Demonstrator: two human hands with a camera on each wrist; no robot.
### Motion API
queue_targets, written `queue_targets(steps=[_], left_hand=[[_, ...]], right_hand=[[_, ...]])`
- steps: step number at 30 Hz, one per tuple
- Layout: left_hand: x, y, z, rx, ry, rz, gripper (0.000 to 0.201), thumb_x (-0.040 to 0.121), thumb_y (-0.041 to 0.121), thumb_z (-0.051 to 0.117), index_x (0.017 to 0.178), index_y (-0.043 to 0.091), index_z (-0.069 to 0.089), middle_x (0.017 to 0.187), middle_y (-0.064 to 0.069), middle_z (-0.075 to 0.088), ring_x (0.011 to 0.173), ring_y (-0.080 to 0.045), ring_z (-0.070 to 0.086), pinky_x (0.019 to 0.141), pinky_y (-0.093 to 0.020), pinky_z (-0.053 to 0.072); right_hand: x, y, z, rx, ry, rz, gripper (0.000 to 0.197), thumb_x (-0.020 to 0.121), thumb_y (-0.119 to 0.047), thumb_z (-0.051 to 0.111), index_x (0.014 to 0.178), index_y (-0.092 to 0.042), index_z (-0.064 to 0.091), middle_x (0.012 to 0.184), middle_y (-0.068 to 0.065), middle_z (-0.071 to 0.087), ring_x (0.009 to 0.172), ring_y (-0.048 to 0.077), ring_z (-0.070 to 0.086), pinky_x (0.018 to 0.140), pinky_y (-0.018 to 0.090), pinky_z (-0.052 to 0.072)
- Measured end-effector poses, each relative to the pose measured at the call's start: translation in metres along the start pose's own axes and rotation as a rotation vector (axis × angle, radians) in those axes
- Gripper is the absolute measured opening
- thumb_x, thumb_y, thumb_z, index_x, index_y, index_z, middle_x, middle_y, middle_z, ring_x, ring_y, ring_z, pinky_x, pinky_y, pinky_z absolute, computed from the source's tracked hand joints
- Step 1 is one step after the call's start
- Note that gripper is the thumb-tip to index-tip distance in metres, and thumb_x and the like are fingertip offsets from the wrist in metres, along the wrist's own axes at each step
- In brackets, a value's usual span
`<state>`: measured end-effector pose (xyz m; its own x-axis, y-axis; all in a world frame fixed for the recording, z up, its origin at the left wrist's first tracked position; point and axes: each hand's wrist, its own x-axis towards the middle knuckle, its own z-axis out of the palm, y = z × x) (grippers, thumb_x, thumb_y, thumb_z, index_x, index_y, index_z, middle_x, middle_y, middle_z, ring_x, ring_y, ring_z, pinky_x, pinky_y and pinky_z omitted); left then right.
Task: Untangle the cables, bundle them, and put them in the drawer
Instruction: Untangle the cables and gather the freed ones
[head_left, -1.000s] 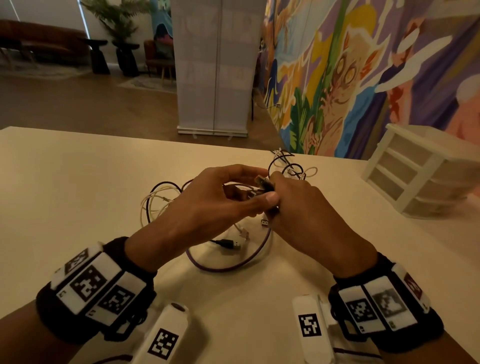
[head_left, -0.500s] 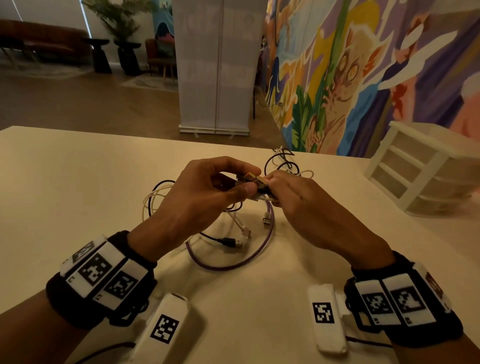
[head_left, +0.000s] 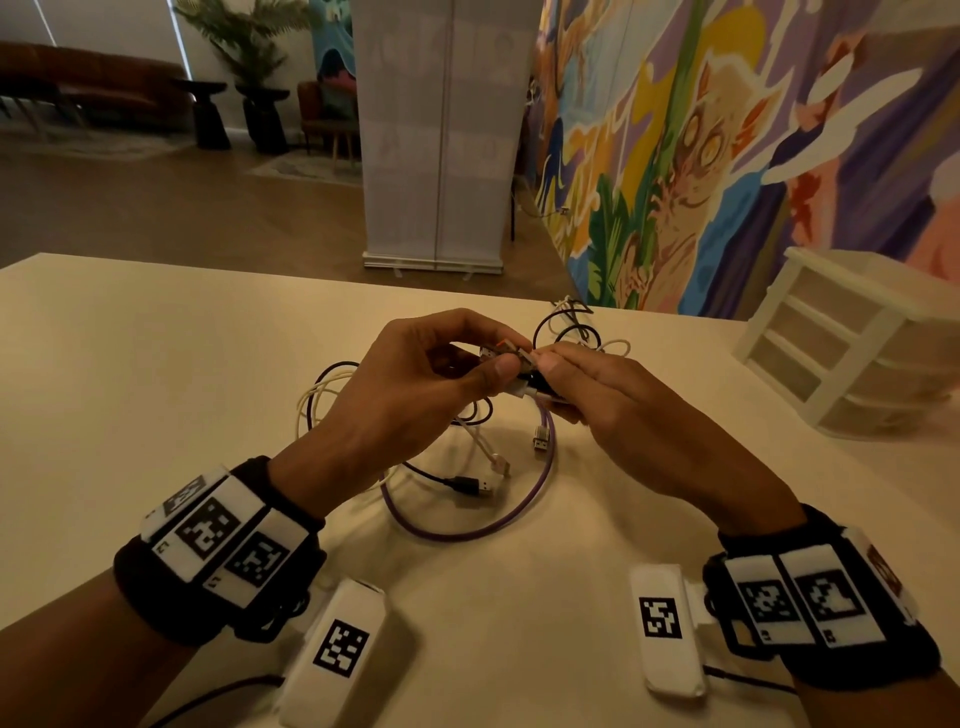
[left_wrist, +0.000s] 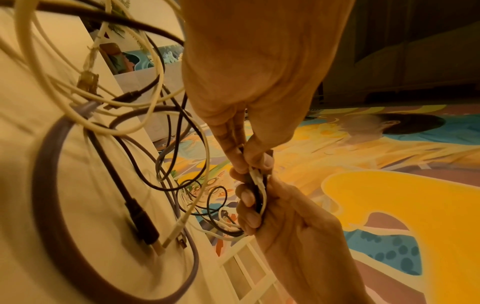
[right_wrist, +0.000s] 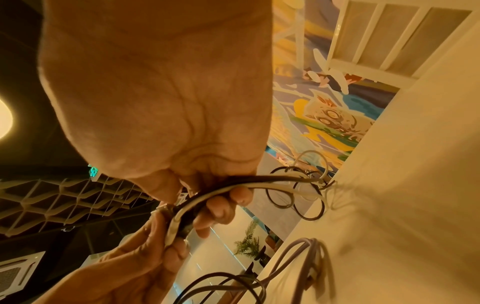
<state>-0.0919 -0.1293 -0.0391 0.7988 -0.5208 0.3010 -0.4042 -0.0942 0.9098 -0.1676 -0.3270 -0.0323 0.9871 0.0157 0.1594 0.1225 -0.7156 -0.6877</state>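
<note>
Nearest the camera, two white tagged boxes (head_left: 345, 652) lie on the desk (head_left: 130, 364) by the wrists, one cut off by the bottom edge. Just beyond, both hands are raised over the tangle: the left hand (head_left: 415, 384) pinches a cluster of cable ends between thumb and fingertips, and the right hand (head_left: 613, 400) curls round a black and a white strand at the same spot — which plug belongs to which lead is hard to make out behind the fingers. Under them the cables (head_left: 467, 483) sprawl on the desk: a purple loop, cream strands, a black USB plug. Further right, the white drawer unit (head_left: 852, 343) stands on the desk, partly cut off. Beyond — a roll-up banner (head_left: 441, 130), a painted mural (head_left: 701, 156), dim furniture.
</note>
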Motion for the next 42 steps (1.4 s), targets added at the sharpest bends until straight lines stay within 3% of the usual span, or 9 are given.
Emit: queue_targets(steps=[7,11,14,17,22,28,36,39,42], left_hand=[[0.001,-0.003,0.001,-0.023,0.004,-0.019,0.037,0.095,0.015,0.076,0.129,0.027,0.070,0.122,0.010,0.074,0.098,-0.016,0.078,0.093,-0.042,0.064],[0.000,-0.002,0.001,-0.010,0.024,-0.012,0.030,0.096,0.014,0.075,0.123,0.026,0.072,0.113,0.006,0.078,0.097,-0.014,0.078,0.093,-0.038,0.064],[0.001,-0.003,0.002,-0.003,0.039,-0.016,0.022,0.096,0.014,0.075,0.114,0.026,0.073,0.104,0.004,0.079,0.094,-0.013,0.078,0.094,-0.037,0.063],[0.001,-0.002,0.003,0.008,0.044,0.005,0.024,0.096,0.015,0.074,0.118,0.023,0.073,0.101,0.004,0.080,0.092,-0.010,0.078,0.091,-0.030,0.063],[0.000,-0.001,0.004,-0.005,0.022,0.018,0.026,0.097,0.016,0.074,0.122,0.024,0.072,0.109,0.005,0.078,0.095,-0.011,0.077,0.091,-0.029,0.063],[-0.001,0.001,0.002,-0.049,-0.019,-0.009,0.027,0.097,0.016,0.073,0.121,0.029,0.072,0.114,0.007,0.076,0.095,-0.012,0.078,0.084,-0.020,0.062],[-0.002,0.002,0.003,-0.027,0.027,0.025,0.022,0.096,0.015,0.074,0.113,0.029,0.072,0.101,0.003,0.080,0.093,-0.014,0.078,0.092,-0.033,0.064],[-0.004,0.003,0.006,0.018,-0.006,0.064,0.023,0.096,0.016,0.075,0.117,0.026,0.071,0.098,0.001,0.080,0.092,-0.017,0.078,0.089,-0.037,0.065],[-0.004,0.004,0.006,0.033,-0.022,0.092,0.023,0.096,0.016,0.075,0.116,0.027,0.072,0.096,0.003,0.079,0.091,-0.017,0.077,0.086,-0.039,0.065]], right_hand=[[0.001,0.000,0.001,-0.041,0.124,-0.101,0.037,0.099,-0.054,0.043,0.117,-0.035,0.070,0.090,-0.008,0.073,0.088,0.010,0.072,0.084,0.033,0.062],[0.003,0.000,0.003,0.002,0.170,-0.084,0.051,0.100,-0.051,0.050,0.148,-0.035,0.059,0.099,-0.014,0.076,0.090,0.003,0.075,0.085,0.022,0.062],[0.005,0.000,0.004,0.018,0.135,-0.029,0.054,0.107,-0.046,0.047,0.159,-0.036,0.045,0.118,-0.006,0.075,0.103,0.012,0.075,0.092,0.031,0.063],[0.006,-0.004,0.004,0.197,0.123,0.090,0.027,0.112,-0.035,0.048,0.136,-0.028,0.056,0.109,-0.005,0.076,0.100,0.017,0.075,0.095,0.038,0.063],[0.007,-0.009,0.000,0.185,0.205,0.084,0.004,0.108,-0.028,0.057,0.108,-0.025,0.059,0.087,-0.007,0.075,0.076,0.003,0.074,0.063,0.013,0.054],[0.006,-0.010,0.002,0.182,0.285,0.036,0.012,0.103,-0.033,0.065,0.109,-0.022,0.066,0.087,-0.001,0.079,0.079,0.010,0.077,0.077,0.027,0.060],[0.002,-0.013,-0.004,0.057,0.275,0.012,0.033,0.102,-0.053,0.054,0.113,-0.024,0.067,0.085,-0.008,0.077,0.075,-0.001,0.074,0.073,0.019,0.055],[-0.002,-0.015,-0.002,-0.025,0.120,0.095,0.063,0.099,-0.067,0.028,0.080,-0.020,0.066,0.054,-0.012,0.062,0.052,-0.001,0.059,0.059,0.012,0.045],[-0.004,-0.014,-0.004,0.047,-0.018,0.095,0.074,0.105,-0.062,0.022,0.068,-0.013,0.064,0.052,-0.007,0.060,0.048,0.005,0.054,0.057,0.015,0.047]])
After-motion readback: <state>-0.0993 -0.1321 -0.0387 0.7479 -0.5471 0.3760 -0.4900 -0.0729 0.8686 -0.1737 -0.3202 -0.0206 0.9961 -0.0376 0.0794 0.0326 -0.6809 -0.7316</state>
